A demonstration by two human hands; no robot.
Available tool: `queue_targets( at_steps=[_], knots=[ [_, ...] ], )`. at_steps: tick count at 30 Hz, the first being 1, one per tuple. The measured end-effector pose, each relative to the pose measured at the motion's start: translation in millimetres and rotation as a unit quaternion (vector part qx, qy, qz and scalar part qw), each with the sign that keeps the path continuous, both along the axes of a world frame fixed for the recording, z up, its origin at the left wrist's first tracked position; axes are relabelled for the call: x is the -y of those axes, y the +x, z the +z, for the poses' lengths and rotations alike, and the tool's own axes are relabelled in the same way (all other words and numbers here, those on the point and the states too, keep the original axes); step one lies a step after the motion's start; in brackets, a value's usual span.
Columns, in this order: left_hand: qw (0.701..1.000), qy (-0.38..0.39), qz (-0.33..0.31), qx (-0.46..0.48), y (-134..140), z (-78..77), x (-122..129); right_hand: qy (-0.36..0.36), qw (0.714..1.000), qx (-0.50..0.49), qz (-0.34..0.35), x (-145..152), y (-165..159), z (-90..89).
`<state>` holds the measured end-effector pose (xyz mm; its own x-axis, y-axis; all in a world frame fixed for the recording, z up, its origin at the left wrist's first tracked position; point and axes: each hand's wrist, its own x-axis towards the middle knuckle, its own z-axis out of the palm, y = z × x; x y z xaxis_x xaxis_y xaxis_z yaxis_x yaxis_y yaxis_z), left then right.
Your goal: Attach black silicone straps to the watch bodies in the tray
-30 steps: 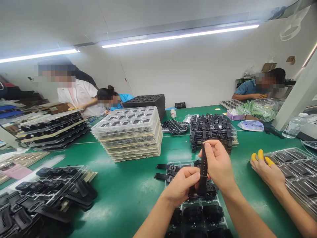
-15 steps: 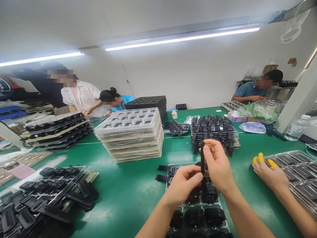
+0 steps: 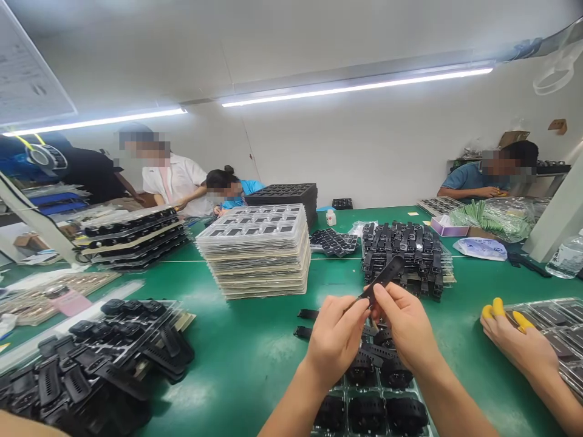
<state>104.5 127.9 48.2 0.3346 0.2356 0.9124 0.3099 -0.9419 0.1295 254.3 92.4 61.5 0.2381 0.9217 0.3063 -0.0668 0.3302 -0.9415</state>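
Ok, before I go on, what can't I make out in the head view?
Head view, black strap: its lower end is hidden by the left hand and right hand.
Head view, clear tray: partly hidden by both hands, its near end cut off by the bottom edge.
Head view, bottle: cut off by the right edge, and too blurred to read.

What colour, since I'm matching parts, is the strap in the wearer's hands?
The strap is black, clearest in the head view.
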Motion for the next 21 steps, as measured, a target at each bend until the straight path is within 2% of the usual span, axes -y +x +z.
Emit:
queue_targets(
  at_steps=[4,7,9,12,16,21],
  knots=[
    [1.0,-0.011,0.002,0.019,0.4,2.7,2.6,0.034,0.998,0.041,-0.027,4.4,-0.7,1.5],
    [0.989,-0.137,-0.015,0.055,-1.6,7.4,5.8,0.109,0.985,0.133,0.004,6.0,0.1,1.8],
    [0.961,-0.256,-0.041,0.096,-3.9,10.2,6.2,0.131,0.972,0.192,0.032,5.9,0.5,-0.4],
    [0.9,-0.387,-0.087,0.182,-6.8,12.0,2.7,0.108,0.969,0.219,0.038,5.6,-1.0,-5.8],
    [0.83,-0.469,-0.149,0.262,-5.3,9.7,-2.6,0.111,0.962,0.245,0.048,7.8,-6.1,-7.9],
    [0.769,-0.537,-0.248,0.241,0.1,3.7,3.3,0.073,0.966,0.232,0.089,10.4,-13.3,-2.3]
  ],
)
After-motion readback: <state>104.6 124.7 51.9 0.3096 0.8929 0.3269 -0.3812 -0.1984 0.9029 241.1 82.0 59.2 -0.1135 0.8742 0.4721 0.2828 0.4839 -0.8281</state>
